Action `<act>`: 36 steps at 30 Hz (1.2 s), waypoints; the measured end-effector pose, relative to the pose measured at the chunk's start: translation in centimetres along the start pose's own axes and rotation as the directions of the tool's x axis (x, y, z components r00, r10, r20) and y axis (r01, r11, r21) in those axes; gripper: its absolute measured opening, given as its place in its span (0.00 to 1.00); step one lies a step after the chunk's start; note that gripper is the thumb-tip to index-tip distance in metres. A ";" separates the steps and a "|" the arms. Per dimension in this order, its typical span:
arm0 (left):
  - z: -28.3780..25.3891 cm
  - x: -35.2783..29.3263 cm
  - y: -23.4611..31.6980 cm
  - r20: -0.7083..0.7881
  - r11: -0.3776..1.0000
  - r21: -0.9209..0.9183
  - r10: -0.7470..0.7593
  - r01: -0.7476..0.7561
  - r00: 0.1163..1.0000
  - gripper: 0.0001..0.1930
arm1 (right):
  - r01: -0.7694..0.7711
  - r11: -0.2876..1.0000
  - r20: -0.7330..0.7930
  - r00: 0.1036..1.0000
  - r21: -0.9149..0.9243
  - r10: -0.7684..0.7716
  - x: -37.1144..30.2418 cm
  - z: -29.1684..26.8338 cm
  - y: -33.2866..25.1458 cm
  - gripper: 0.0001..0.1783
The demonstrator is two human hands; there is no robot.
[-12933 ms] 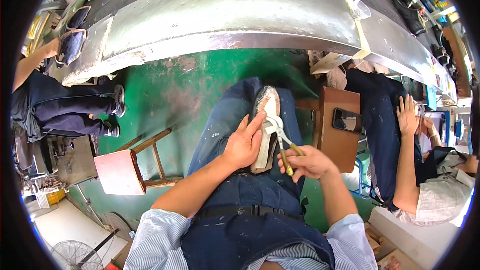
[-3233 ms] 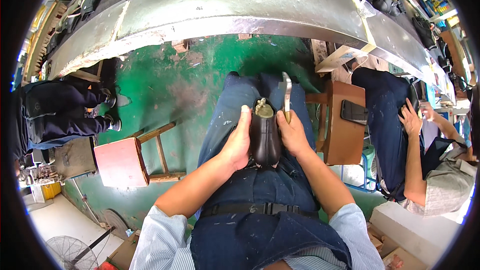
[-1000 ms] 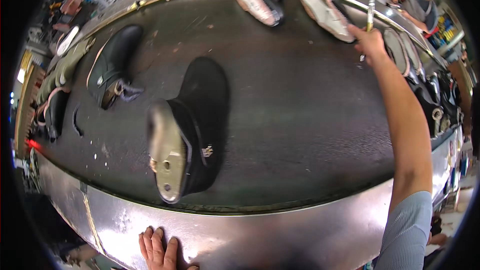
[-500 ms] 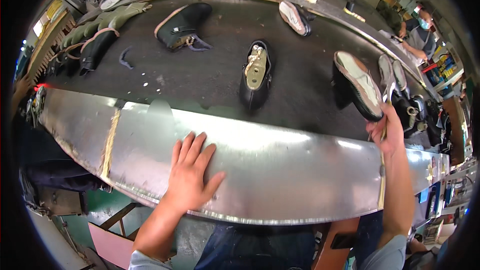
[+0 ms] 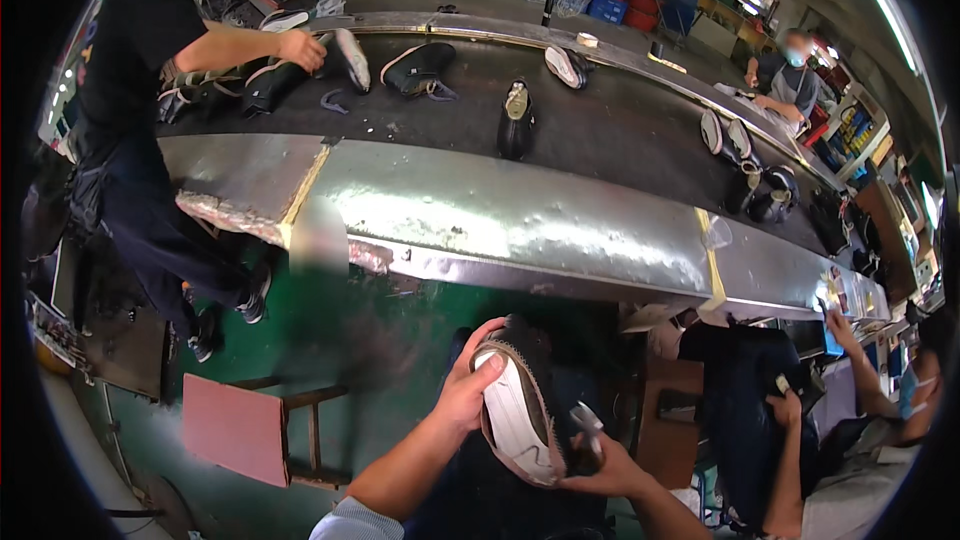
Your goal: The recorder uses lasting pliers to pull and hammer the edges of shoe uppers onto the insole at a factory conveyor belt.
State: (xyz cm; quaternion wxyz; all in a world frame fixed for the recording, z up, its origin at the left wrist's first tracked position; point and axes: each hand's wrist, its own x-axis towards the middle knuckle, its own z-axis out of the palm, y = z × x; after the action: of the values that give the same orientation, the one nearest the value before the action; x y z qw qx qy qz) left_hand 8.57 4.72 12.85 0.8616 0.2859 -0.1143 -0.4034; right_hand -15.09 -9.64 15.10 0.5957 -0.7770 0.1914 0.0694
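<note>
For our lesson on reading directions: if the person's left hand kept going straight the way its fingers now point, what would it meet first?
The left hand points up and right over the shoe it grips. Past it, probably the conveyor's metal side panel, though depth is unclear.

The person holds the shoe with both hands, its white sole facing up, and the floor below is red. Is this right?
Not quite: the head view shows the floor is green, not red. The rest holds: the left hand and right hand hold the shoe, white sole up.
</note>
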 end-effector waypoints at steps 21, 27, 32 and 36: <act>-1.1 -3.0 -4.4 0.324 0.529 0.822 -0.132 -0.210 0.937 0.30 | -0.108 0.960 0.091 0.992 0.259 0.087 -3.9 2.1 0.6 0.19; -2.6 -1.9 -4.1 0.311 0.529 0.827 -0.147 -0.191 0.939 0.27 | -0.273 0.942 0.152 0.957 0.195 0.246 -0.8 0.5 -0.3 0.14; -4.8 -1.0 -4.7 0.285 0.532 0.822 -0.073 -0.205 0.956 0.25 | 0.117 0.954 -0.119 0.981 -0.275 -0.155 2.5 2.6 4.6 0.12; -4.5 -0.8 -4.1 0.273 0.508 0.845 -0.141 -0.168 0.952 0.26 | 0.189 0.944 -0.259 0.930 -0.270 -0.260 2.2 3.7 5.2 0.14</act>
State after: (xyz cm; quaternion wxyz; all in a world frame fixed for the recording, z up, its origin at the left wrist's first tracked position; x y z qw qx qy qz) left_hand 7.42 5.03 6.81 0.5797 0.6080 -0.4339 -0.3256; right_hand -14.61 -7.75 8.67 0.4664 -0.8620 0.1762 -0.0921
